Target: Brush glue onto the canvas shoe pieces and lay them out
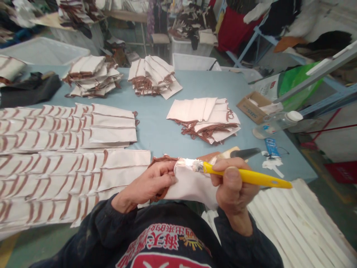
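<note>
The left hand point(152, 182) pinches an off-white, brown-edged piece of soft sheet material point(192, 188) between thumb and fingers at its left end. That piece is raised just in front of the dark sweatshirt point(164, 227), at the near side of the pale blue table point(217, 83), its upper edge curving over toward the brush.

The right hand point(235, 186) is closed around a slim yellow-handled brush point(262, 178), thumb against fingers. The brush lies nearly level, and its whitish bristle end (the bristles themselves are blurred) touches the piece's upper edge, near the left fingertips. Just behind the right hand lies a dark, tapered object point(245, 153).

To the left, overlapping rows of off-white, brown-edged pieces point(111, 128) cover the table. Beyond the hands sits a loose pile of similar off-white pieces point(195, 108). Right of that pile stand an open brown cardboard box point(251, 110) and, partly in front of it, a clear plastic bottle with a white cap point(269, 125); a small blue packet point(272, 147) lies nearer.
</note>
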### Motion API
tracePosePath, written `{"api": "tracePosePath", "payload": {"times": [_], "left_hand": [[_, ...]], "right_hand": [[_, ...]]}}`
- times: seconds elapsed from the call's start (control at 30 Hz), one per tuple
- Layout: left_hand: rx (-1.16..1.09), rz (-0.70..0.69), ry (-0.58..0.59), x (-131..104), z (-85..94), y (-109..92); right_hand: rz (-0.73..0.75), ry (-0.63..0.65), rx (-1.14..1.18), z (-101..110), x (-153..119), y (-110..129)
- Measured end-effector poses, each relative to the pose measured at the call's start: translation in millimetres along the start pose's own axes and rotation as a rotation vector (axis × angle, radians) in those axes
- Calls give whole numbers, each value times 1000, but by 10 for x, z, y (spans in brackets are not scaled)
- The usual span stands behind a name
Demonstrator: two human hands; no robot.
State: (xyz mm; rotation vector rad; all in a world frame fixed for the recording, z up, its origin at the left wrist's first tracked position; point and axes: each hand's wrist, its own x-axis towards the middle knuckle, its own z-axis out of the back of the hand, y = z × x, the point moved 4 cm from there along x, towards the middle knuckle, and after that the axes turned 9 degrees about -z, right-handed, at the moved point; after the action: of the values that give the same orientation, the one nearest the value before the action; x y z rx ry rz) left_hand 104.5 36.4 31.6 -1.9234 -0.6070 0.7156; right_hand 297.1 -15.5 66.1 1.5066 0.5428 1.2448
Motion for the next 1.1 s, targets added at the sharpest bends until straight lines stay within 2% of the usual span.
{"api": "tracePosePath", "payload": {"times": [0.1, 0.27, 0.3, 0.43, 0.47, 0.63, 0.73, 0.83, 0.93, 1.0, 1.1], "left_hand": [[-30, -16, -12, 11, -14, 3], [-89, -31, -11, 43, -6, 42], [-85, -16, -15, 46, 4, 61], [-10, 32, -19, 42, 26, 96], [9, 29, -13, 39, 21, 86], [7, -31, 5, 36, -15, 11], [13, -31, -21, 45, 4, 27], [19, -18, -33, 60, 24, 69], [-21, 1, -53, 79, 24, 93], [-77, 21, -71, 89, 16, 97], [-156, 37, -97, 95, 7, 84]], "right_hand": [[-6, 61, -38, -35, 12, -30], [26, -132, -30, 46, 24, 16], [27, -139, -28, 54, 5, 35], [-37, 55, -60, -29, -71, 25], [-57, 69, -64, -45, -72, 0], [-91, -212, 93, 60, 4, -89], [-86, -257, 71, 112, -27, -68], [-49, -182, 25, 98, -88, -63], [86, -60, -100, 55, -111, -74], [165, -46, -168, 73, -114, -87], [188, -63, -157, 129, -129, -102]]}}
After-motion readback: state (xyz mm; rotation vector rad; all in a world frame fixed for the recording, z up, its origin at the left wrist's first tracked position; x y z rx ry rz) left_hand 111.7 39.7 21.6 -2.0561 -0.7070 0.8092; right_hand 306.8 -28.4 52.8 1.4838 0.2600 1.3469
